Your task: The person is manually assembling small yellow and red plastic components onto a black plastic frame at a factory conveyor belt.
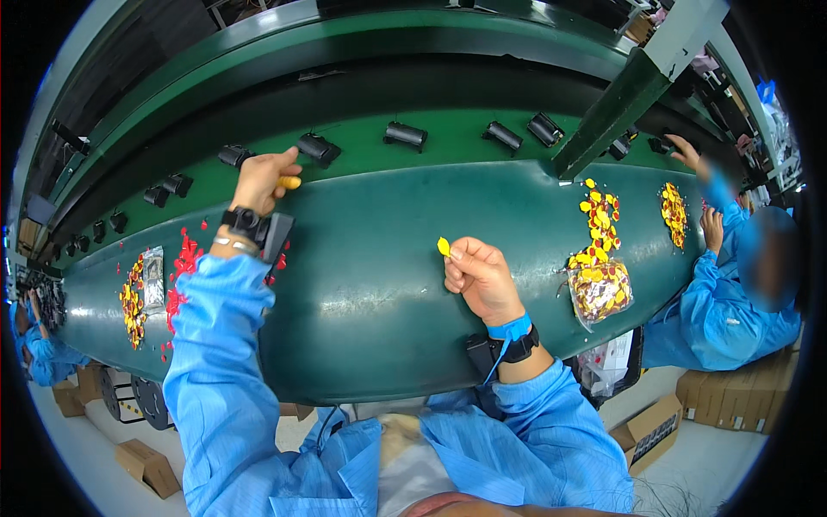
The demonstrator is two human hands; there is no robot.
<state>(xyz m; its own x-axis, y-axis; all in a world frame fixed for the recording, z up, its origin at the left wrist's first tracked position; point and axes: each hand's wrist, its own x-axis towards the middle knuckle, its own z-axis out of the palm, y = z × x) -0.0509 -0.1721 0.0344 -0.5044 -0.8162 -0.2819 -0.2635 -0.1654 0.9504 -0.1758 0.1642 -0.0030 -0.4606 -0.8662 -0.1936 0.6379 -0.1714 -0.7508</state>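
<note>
My right hand is closed in a pinch on a small yellow leaf-shaped piece, held over the middle of the green work surface. Farther off to the left, my left hand reaches to the far edge of that surface, its index finger stretched toward a black cylindrical part. Its thumb, tipped in orange-yellow, stands apart from the index finger. Whether the fingertips touch the black part I cannot tell.
More black parts line the far green strip. Red pieces lie beside my left forearm. Yellow and red pieces spill from a clear bag at right. A green post rises there. A co-worker sits at far right.
</note>
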